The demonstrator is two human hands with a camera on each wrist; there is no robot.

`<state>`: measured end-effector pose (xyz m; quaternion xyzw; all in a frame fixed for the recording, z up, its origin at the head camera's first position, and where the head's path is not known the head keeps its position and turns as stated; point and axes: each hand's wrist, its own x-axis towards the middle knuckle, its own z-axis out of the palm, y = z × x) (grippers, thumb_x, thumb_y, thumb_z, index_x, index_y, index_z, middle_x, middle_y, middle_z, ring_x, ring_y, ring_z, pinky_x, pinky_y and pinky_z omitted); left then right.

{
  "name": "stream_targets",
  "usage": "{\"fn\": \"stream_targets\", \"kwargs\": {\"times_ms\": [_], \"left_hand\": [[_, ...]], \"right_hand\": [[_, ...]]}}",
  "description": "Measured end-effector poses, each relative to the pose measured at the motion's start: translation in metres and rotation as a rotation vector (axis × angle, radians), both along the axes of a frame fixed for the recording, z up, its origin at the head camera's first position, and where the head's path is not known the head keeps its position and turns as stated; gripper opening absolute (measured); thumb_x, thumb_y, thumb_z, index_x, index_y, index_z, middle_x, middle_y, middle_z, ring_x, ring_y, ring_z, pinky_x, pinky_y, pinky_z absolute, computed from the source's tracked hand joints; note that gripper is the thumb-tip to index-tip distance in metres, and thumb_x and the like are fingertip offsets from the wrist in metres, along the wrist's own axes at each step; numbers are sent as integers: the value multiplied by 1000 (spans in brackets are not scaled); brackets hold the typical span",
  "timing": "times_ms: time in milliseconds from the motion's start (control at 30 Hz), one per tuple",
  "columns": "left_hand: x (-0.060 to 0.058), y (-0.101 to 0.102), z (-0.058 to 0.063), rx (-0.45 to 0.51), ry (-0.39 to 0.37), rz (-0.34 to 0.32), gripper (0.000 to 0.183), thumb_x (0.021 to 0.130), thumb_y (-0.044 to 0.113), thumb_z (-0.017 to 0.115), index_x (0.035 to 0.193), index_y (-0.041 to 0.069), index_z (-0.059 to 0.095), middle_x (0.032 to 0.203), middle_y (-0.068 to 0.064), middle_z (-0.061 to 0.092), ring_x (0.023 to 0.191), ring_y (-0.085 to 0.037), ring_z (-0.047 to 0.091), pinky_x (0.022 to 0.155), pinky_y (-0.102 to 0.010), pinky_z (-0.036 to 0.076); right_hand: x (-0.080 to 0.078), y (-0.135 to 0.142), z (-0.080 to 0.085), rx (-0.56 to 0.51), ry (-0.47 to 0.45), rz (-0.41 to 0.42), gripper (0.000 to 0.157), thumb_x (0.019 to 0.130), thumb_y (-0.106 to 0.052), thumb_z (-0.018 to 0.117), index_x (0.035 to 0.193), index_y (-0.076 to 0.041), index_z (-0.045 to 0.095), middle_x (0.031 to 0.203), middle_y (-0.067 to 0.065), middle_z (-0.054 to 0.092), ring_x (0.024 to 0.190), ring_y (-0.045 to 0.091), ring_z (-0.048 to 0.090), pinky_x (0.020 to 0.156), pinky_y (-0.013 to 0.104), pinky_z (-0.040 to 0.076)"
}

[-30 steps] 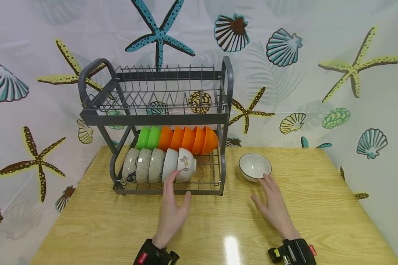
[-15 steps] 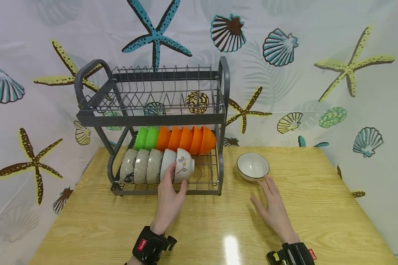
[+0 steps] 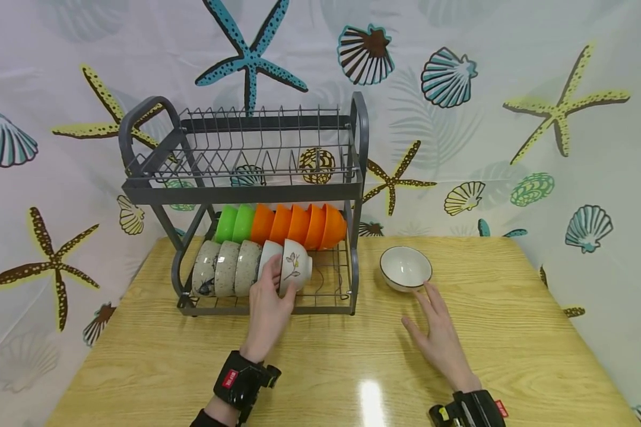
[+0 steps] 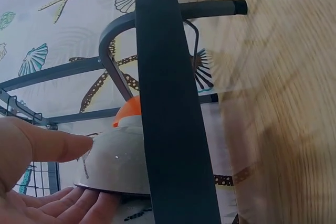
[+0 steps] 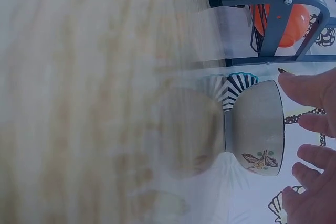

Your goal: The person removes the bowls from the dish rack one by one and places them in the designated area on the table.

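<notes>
In the head view, my left hand (image 3: 269,309) is at the lower shelf of a two-tier dish rack (image 3: 246,193). It pinches the rightmost white bowl (image 3: 297,265), which stands on its side and carries a flower print. The left wrist view shows the thumb (image 4: 65,146) against the outside of this bowl (image 4: 116,162) and the fingers (image 4: 84,206) at its rim. My right hand (image 3: 441,341) has relaxed fingers spread just in front of another white bowl (image 3: 406,267), which sits upright on the table. That bowl's flower print (image 5: 261,160) shows in the right wrist view.
Left of the pinched bowl stand another white bowl (image 3: 269,252) and several speckled bowls (image 3: 227,270). Behind them is a row of green bowls (image 3: 235,224) and orange bowls (image 3: 299,225). The rack's front bar (image 4: 176,108) crosses close before the left wrist camera. A patterned cloth hangs behind the wooden table (image 3: 320,367).
My left hand has moved forward and slightly left; its fingers have gone between the two white bowls and its thumb has closed onto the rightmost one. The right hand stays by the table bowl.
</notes>
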<state>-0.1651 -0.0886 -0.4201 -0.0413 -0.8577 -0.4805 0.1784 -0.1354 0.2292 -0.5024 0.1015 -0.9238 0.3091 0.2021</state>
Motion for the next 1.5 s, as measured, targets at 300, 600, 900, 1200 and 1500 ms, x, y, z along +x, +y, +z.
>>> {"fn": "stream_targets", "kwargs": {"times_ms": [300,600,900,1200,1500], "left_hand": [[-11,0,2,-92,6,27,56,92,12,72,142,-2,50,102,-18,74,92,-32,68,75,-39,53],[-19,1,7,-174,-27,46,55,88,15,78,135,-4,57,84,-14,70,66,-20,54,58,-25,37],[-23,0,6,-162,-20,51,43,85,14,81,122,-1,66,83,-13,72,70,-24,62,62,-29,43],[-24,0,4,-41,-45,10,36,87,13,78,119,0,65,97,-16,77,75,-26,70,65,-29,49],[-24,0,-6,148,-60,-93,32,90,6,74,117,-2,59,103,-22,74,83,-33,75,62,-24,56]], "right_hand": [[-1,-1,0,11,27,4,59,85,-8,78,137,7,53,154,34,36,141,57,32,107,75,35],[-1,-1,-1,14,17,5,59,85,-8,78,137,7,53,155,33,36,141,56,31,107,75,34],[-1,-2,-1,11,15,8,60,85,-7,78,138,7,53,154,33,35,141,57,31,107,75,35],[-2,-4,1,9,16,16,59,86,-8,77,137,7,53,154,33,36,140,57,32,106,74,35],[1,-4,5,-65,-54,31,59,90,-10,74,141,4,51,157,32,32,143,57,29,108,76,33]]}}
